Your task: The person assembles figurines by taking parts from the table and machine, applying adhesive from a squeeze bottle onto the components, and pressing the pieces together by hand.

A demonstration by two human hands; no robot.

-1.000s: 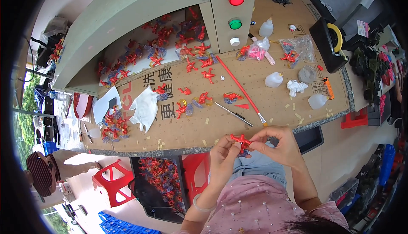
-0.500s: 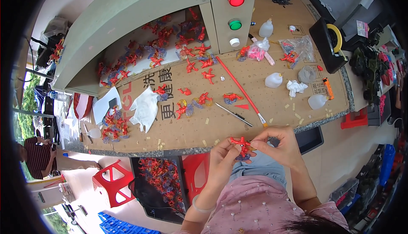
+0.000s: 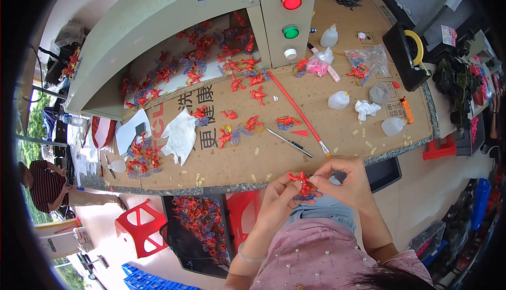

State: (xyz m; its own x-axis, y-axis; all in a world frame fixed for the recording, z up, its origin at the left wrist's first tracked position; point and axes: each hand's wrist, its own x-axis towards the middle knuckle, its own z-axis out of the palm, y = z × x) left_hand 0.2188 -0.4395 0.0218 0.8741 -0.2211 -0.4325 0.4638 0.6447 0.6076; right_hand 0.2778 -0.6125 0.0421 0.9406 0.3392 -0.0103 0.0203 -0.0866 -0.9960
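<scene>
Just past the bench's near edge, above my lap, I hold a small red toy figure [image 3: 303, 183] with a purple-blue base. My left hand [image 3: 278, 197] grips it from the left, thumb across its front. From the right, my right hand [image 3: 345, 182] pinches at the figure's side with thumb and fingertips; the exact spot is partly hidden by the fingers. On the cardboard beyond lie a black-and-silver pen [image 3: 290, 142] and a long red-handled brush [image 3: 298, 112]. Similar red figures [image 3: 253, 123] with purple or yellow parts are scattered there.
A beige machine [image 3: 158, 31] with red and green buttons holds many figures in its opening. White squeeze bottles [image 3: 339, 100], a white glove [image 3: 179, 136] and a tape dispenser [image 3: 408, 55] stand or lie on the bench. Below left sits a black crate [image 3: 227, 226] of figures beside red stools [image 3: 139, 226].
The figure is tilted slightly differently between my fingers, and my hands have shifted only a little. At the far left, another person's arms have moved.
</scene>
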